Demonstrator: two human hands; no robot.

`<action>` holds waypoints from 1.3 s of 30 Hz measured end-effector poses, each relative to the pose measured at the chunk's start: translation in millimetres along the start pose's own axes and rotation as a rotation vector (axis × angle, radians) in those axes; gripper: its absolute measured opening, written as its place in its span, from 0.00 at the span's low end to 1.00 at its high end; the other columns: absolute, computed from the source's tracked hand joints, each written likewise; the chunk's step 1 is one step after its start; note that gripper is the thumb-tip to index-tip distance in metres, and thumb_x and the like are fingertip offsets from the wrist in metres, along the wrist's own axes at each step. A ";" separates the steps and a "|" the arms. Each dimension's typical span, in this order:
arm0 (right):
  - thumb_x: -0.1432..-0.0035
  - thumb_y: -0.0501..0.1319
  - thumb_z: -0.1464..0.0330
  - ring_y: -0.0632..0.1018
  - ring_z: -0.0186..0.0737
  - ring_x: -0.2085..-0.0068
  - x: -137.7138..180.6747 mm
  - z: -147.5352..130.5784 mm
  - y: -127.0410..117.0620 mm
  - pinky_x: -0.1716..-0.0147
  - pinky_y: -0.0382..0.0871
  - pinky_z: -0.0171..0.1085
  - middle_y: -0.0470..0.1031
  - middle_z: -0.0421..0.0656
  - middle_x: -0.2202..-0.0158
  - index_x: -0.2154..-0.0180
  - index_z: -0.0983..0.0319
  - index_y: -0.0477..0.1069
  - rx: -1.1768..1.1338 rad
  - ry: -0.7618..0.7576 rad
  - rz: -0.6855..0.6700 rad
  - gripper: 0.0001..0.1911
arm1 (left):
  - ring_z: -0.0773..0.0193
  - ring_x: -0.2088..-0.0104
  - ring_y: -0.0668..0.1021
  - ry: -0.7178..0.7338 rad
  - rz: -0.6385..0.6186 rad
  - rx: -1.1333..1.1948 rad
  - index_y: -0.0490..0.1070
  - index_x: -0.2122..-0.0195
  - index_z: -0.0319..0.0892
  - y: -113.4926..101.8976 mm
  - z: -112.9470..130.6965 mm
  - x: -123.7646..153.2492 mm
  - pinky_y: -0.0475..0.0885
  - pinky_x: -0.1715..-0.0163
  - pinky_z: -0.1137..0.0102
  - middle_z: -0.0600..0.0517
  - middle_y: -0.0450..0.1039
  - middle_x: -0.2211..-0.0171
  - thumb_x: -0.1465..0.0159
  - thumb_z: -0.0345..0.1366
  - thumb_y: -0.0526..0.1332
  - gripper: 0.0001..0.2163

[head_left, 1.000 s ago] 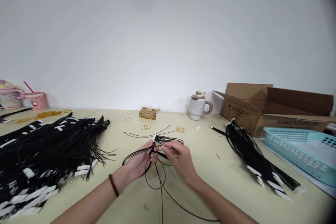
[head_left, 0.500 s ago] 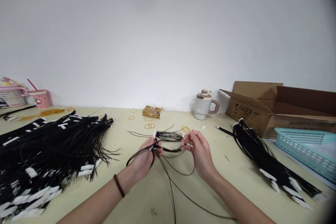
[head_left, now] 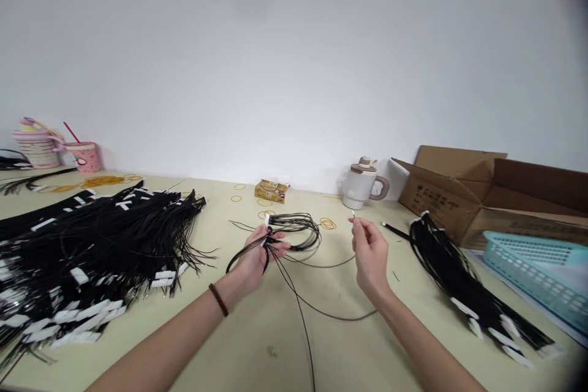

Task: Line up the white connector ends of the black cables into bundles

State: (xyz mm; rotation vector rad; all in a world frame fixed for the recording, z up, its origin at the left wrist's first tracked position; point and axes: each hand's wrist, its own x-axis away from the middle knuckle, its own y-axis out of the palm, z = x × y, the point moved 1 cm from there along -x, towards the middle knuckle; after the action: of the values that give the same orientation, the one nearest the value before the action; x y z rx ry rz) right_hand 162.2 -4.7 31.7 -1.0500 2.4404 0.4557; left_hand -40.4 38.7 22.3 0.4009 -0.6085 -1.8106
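In my left hand (head_left: 252,255) lies a looped black wire harness (head_left: 301,220), gripped near its white connector (head_left: 267,220). Its wires curve out to the right in a coil, and a few long strands hang down toward the table's front. My right hand (head_left: 370,251) is closed in a pinch on one black wire, whose small pale tip sticks up above the fingers. That wire runs back in a slack arc to the bundle. A brown band circles the left wrist.
A big heap of black harnesses (head_left: 124,239) covers the left side; a smaller bundle (head_left: 452,275) lies right. Behind are rubber bands (head_left: 327,223), a small yellow box (head_left: 270,192) and a mug (head_left: 359,187). A cardboard box (head_left: 441,202) and turquoise basket (head_left: 528,263) stand right.
My right hand has moved away from the bundle to the right, drawing one wire end out with it. My left hand still holds the harness. The view has shifted slightly.
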 end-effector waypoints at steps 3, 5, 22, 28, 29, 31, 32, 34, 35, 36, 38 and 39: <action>0.43 0.54 0.65 0.66 0.32 0.75 16.3 -12.5 2.8 0.76 0.60 0.33 0.69 0.41 0.73 0.66 0.63 0.69 0.228 -0.374 -0.137 0.09 | 0.61 0.72 0.78 -0.095 -0.094 -0.024 0.63 0.69 0.40 8.6 -12.4 8.1 0.70 0.71 0.67 0.48 0.74 0.68 0.43 0.41 0.58 0.09; 0.42 0.52 0.71 0.65 0.32 0.76 29.9 -19.6 6.3 0.77 0.59 0.32 0.67 0.40 0.77 0.65 0.62 0.69 0.299 -0.645 -0.295 0.07 | 0.61 0.72 0.77 -0.124 -0.134 -0.042 0.65 0.68 0.39 14.1 -19.1 14.9 0.70 0.71 0.67 0.48 0.74 0.67 0.43 0.42 0.57 0.10; 0.42 0.52 0.74 0.66 0.35 0.75 46.4 -21.9 14.2 0.75 0.59 0.36 0.66 0.40 0.78 0.65 0.63 0.66 0.569 -1.026 -0.487 0.06 | 0.65 0.77 0.73 -0.172 -0.149 -0.073 0.68 0.70 0.37 22.3 -22.2 26.8 0.67 0.78 0.70 0.51 0.71 0.75 0.44 0.42 0.59 0.11; 0.43 0.47 0.79 0.67 0.37 0.71 46.0 -23.2 18.0 0.70 0.62 0.37 0.69 0.43 0.73 0.60 0.63 0.64 0.628 -0.981 -0.569 0.13 | 0.63 0.75 0.76 -0.235 -0.047 -0.041 0.67 0.70 0.38 11.2 -21.8 22.0 0.68 0.74 0.69 0.50 0.73 0.70 0.42 0.40 0.57 0.09; 0.42 0.48 0.80 0.66 0.37 0.71 45.5 -22.1 18.1 0.70 0.62 0.36 0.69 0.42 0.73 0.61 0.62 0.65 0.630 -0.975 -0.586 0.12 | 0.63 0.74 0.76 -0.238 -0.044 -0.041 0.67 0.70 0.39 10.4 -21.8 21.7 0.69 0.73 0.69 0.50 0.73 0.70 0.42 0.40 0.56 0.09; 0.42 0.49 0.79 0.66 0.36 0.72 45.4 -19.7 17.7 0.71 0.62 0.35 0.69 0.41 0.74 0.63 0.62 0.65 0.621 -0.960 -0.610 0.11 | 0.62 0.74 0.76 -0.234 -0.055 -0.045 0.66 0.71 0.39 10.8 -21.9 22.5 0.68 0.73 0.69 0.51 0.73 0.72 0.41 0.40 0.56 0.09; 0.42 0.49 0.79 0.65 0.36 0.72 45.7 -18.8 17.4 0.72 0.61 0.35 0.69 0.40 0.75 0.64 0.62 0.65 0.623 -0.953 -0.608 0.10 | 0.62 0.74 0.76 -0.229 -0.063 -0.048 0.66 0.71 0.39 11.9 -21.9 23.5 0.68 0.73 0.69 0.51 0.73 0.72 0.41 0.40 0.56 0.09; 0.41 0.51 0.77 0.65 0.35 0.73 46.6 -18.3 16.9 0.73 0.59 0.34 0.67 0.39 0.77 0.68 0.62 0.65 0.646 -0.951 -0.579 0.08 | 0.63 0.74 0.76 -0.217 -0.082 -0.058 0.66 0.70 0.39 15.0 -21.5 26.2 0.68 0.74 0.69 0.51 0.73 0.72 0.41 0.40 0.56 0.09; 0.41 0.51 0.77 0.64 0.35 0.73 47.0 -18.7 16.8 0.74 0.58 0.34 0.67 0.39 0.78 0.70 0.62 0.64 0.661 -0.956 -0.554 0.08 | 0.63 0.75 0.76 -0.212 -0.090 -0.063 0.66 0.69 0.39 16.6 -21.3 27.7 0.68 0.74 0.69 0.50 0.73 0.71 0.42 0.41 0.56 0.09; 0.41 0.51 0.76 0.64 0.35 0.74 47.2 -19.5 16.7 0.75 0.57 0.34 0.66 0.39 0.79 0.72 0.62 0.64 0.673 -0.964 -0.530 0.09 | 0.63 0.75 0.75 -0.208 -0.099 -0.069 0.67 0.68 0.39 18.1 -21.1 29.0 0.68 0.74 0.69 0.50 0.74 0.70 0.42 0.41 0.56 0.09; 0.41 0.51 0.76 0.63 0.35 0.75 47.5 -21.2 16.8 0.75 0.55 0.35 0.65 0.39 0.80 0.74 0.61 0.63 0.681 -0.988 -0.506 0.10 | 0.64 0.75 0.75 -0.209 -0.113 -0.079 0.67 0.67 0.39 20.2 -21.2 31.0 0.68 0.74 0.69 0.50 0.73 0.70 0.42 0.41 0.56 0.10; 0.41 0.51 0.76 0.63 0.35 0.75 47.5 -21.7 16.8 0.76 0.55 0.35 0.65 0.39 0.80 0.74 0.61 0.63 0.681 -0.997 -0.499 0.11 | 0.64 0.76 0.75 -0.214 -0.115 -0.083 0.67 0.68 0.39 20.7 -21.6 31.6 0.68 0.74 0.69 0.50 0.73 0.71 0.42 0.41 0.56 0.10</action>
State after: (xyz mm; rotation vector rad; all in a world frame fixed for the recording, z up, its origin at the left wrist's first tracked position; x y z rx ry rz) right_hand 114.8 -32.1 27.6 -0.7892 1.2321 -0.0522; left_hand -22.4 -0.7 17.8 0.1909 -0.6662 -1.9979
